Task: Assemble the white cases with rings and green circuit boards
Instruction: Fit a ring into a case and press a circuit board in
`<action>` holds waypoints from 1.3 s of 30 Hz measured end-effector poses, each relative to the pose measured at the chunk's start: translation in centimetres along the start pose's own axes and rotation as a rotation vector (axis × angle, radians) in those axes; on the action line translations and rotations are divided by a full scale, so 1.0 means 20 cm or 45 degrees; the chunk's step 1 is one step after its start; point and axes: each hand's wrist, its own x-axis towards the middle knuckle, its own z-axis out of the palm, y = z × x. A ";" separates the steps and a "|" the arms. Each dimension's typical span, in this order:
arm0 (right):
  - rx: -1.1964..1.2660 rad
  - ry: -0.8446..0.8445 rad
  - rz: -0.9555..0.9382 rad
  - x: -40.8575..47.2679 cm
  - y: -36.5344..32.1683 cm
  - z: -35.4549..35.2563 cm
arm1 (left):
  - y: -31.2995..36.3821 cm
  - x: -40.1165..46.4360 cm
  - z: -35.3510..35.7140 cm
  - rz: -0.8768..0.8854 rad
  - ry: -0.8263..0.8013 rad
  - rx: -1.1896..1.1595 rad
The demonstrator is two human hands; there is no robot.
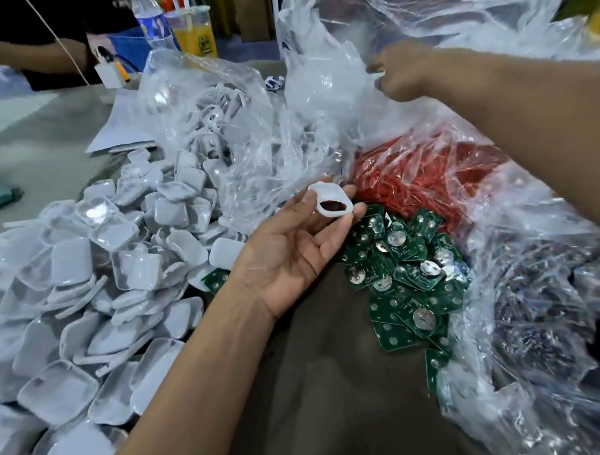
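Note:
My left hand (292,248) lies palm up at the centre and holds a white case (330,200) with a dark red piece inside it at its fingertips. Just right of that hand lies a heap of green circuit boards (405,274) with round silver pads. A big pile of white cases (99,278) covers the left of the table. My right hand (405,75) reaches far back and grips the clear plastic bag (320,77). A bag of red rings (426,175) sits behind the boards.
A clear bag of white parts (213,128) lies behind the case pile. Another person's arm (24,53), a bottle (152,25) and an orange drink (193,33) are at the far edge. Crumpled plastic (532,304) fills the right side.

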 end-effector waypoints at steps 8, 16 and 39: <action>0.000 0.152 -0.008 -0.03 -0.02 0.06 | 0.01 0.01 -0.02 -0.011 -0.017 0.018; 0.117 -0.268 -0.202 -0.20 -0.13 -0.16 | 0.01 0.00 -0.01 -0.014 -0.016 -0.001; 0.631 0.473 0.030 -0.42 -0.02 0.01 | -0.01 -0.01 -0.03 -0.092 -0.115 0.099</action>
